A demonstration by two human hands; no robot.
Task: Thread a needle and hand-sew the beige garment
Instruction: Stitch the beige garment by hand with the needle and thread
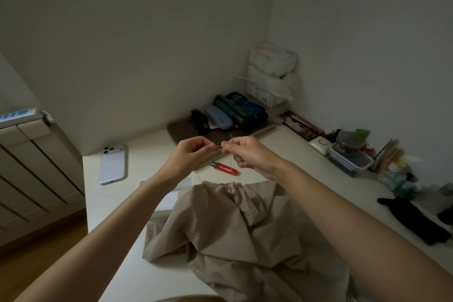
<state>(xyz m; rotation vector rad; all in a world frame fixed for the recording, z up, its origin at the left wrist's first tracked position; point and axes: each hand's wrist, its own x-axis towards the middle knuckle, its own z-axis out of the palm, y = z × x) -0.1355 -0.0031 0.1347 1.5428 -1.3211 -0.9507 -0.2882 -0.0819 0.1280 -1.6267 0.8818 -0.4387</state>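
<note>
Both hands are raised above the white desk (147, 265), fingertips nearly meeting. My right hand (247, 154) pinches a thin needle (232, 139) that sticks up and back from its fingers. My left hand (191, 154) pinches the end of a pale thread (199, 178), which trails down toward the beige garment (232, 233). The garment lies crumpled on the desk below my forearms. Whether the thread passes through the needle's eye is too fine to tell.
Red thread snips (225, 168) lie just under my hands. A white phone (112, 163) lies face down at the left. Cases and rolled pouches (232, 111) sit at the back corner, plastic containers (350, 157) and bottles along the right wall, a dark cloth (414, 218) at right.
</note>
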